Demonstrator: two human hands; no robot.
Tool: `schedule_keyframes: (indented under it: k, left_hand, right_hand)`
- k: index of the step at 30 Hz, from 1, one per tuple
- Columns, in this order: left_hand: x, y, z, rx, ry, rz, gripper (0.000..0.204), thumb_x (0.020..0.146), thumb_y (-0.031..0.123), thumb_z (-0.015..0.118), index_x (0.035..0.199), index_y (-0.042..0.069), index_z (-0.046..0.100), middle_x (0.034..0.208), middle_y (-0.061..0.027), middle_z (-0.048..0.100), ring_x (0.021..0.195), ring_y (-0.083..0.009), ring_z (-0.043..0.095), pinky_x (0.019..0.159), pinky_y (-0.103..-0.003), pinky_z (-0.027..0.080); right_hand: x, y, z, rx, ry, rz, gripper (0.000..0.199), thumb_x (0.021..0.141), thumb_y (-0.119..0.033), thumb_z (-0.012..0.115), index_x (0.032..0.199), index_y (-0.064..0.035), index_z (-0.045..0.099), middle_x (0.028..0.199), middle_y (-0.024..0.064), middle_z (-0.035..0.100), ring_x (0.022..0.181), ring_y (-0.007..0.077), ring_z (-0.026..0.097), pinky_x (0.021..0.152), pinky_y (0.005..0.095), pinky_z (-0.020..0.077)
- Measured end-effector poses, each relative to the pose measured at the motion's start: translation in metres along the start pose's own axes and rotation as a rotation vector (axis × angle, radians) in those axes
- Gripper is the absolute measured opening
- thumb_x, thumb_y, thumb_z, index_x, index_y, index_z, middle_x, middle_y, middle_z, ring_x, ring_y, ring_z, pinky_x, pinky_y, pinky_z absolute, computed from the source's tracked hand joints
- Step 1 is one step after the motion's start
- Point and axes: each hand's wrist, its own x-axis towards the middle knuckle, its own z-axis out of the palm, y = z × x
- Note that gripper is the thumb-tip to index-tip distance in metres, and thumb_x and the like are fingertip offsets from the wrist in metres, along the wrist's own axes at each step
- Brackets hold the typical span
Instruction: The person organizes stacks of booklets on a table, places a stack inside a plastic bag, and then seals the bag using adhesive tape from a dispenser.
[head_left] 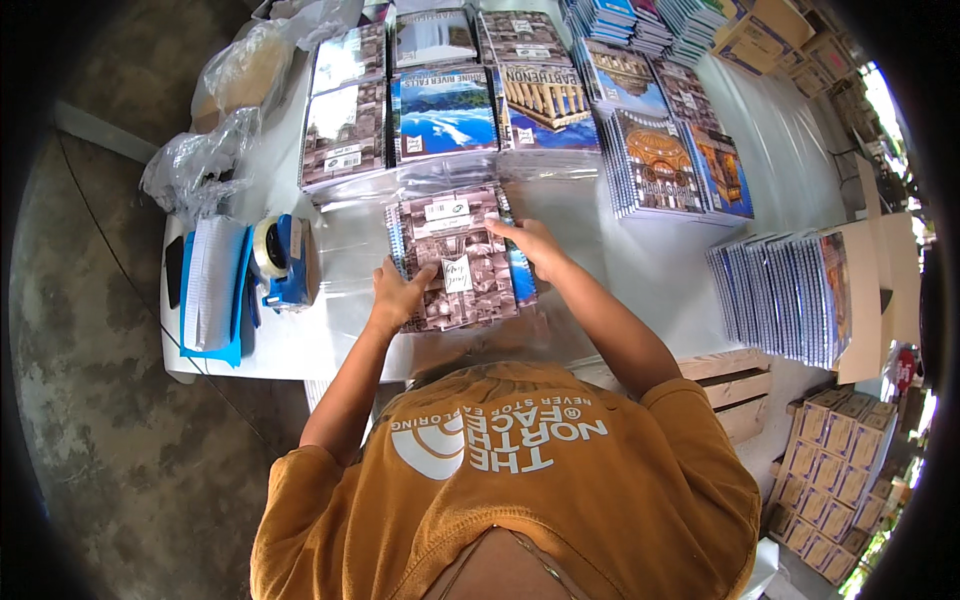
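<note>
Both hands press flat on the stack of spiral notebooks near the table's front edge, left hand at its near-left corner, right hand on its right side, its long axis running away from the person.

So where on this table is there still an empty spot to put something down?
One bare patch of table lies right of the notebook stack under both hands, before the fanned notebooks. A smaller one, covered in clear film, lies between the tape dispenser and that stack. The far side is crowded with notebook piles; the left end holds papers and bags.
</note>
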Motion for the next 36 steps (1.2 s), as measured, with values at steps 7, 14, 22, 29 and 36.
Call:
schedule_keyframes:
  k: [7,14,22,29,36]
  left_hand:
    - [-0.024,0.039,0.003,-0.356,-0.076,-0.006,0.061,0.072,0.023,0.071,0.118,-0.006,0.045,0.106,-0.0193,0.058,0.096,-0.0309,0.058,0.083,-0.040,0.046]
    - [-0.070,0.040,-0.029,-0.627,-0.266,0.297,0.115,0.054,0.040,0.084,0.140,0.003,0.017,0.128,-0.0143,0.040,0.120,-0.0236,0.040,0.101,-0.036,0.033]
    - [-0.055,0.030,0.009,-0.528,-0.131,0.478,0.120,0.050,0.059,0.080,0.136,0.000,0.021,0.132,-0.0181,0.034,0.127,-0.0295,0.032,0.103,-0.040,0.029]
    - [-0.033,0.006,0.029,-0.573,-0.022,0.661,0.107,0.054,0.059,0.078,0.129,-0.002,0.031,0.125,-0.0145,0.044,0.115,-0.0242,0.044,0.097,-0.037,0.035]
    - [-0.025,-0.024,0.026,-0.067,-0.048,0.616,0.048,0.064,0.028,0.082,0.097,-0.001,0.062,0.092,-0.0110,0.066,0.084,-0.0212,0.063,0.078,-0.031,0.048]
  right_hand:
    - [0.001,0.025,0.013,0.117,0.031,-0.194,0.063,0.059,-0.019,0.083,0.110,0.0031,0.055,0.103,0.0141,0.061,0.096,0.0218,0.057,0.083,0.0327,0.0461]
    - [-0.084,0.021,0.010,0.089,-0.101,-0.704,0.093,0.055,-0.012,0.084,0.131,-0.0018,0.031,0.124,0.0109,0.045,0.117,0.0206,0.043,0.099,0.0355,0.0350]
    - [-0.065,0.041,0.002,-0.120,0.098,-0.958,0.106,0.043,-0.046,0.088,0.124,-0.0022,0.038,0.109,0.0061,0.053,0.105,0.0177,0.049,0.092,0.0335,0.0394]
    - [-0.036,0.061,0.016,0.402,0.022,-0.881,0.109,0.040,-0.055,0.085,0.124,-0.0002,0.042,0.113,0.0048,0.052,0.106,0.0153,0.048,0.094,0.0317,0.0385]
    - [-0.022,0.090,0.001,-0.241,0.224,-0.865,0.079,0.048,-0.035,0.089,0.109,0.0000,0.052,0.099,0.0087,0.062,0.089,0.0161,0.059,0.078,0.0305,0.0493]
